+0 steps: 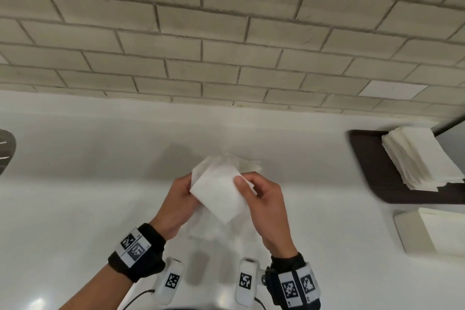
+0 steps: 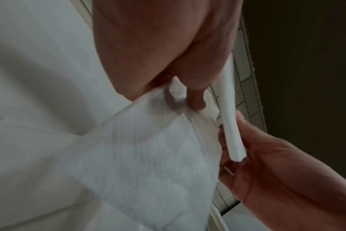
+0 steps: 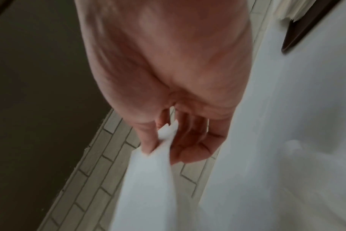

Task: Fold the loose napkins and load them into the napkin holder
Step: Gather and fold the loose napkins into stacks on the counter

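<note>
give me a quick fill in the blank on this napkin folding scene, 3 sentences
1. Both hands hold one white ____ above the counter.
2. The stack of napkins at the right lies on a dark ____.
3. The wall behind the counter is covered in ____.

Missing words: napkin; tray; tiles.

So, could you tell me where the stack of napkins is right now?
In the head view, the stack of napkins sits far right on a dark tray, just behind the white box.
</note>
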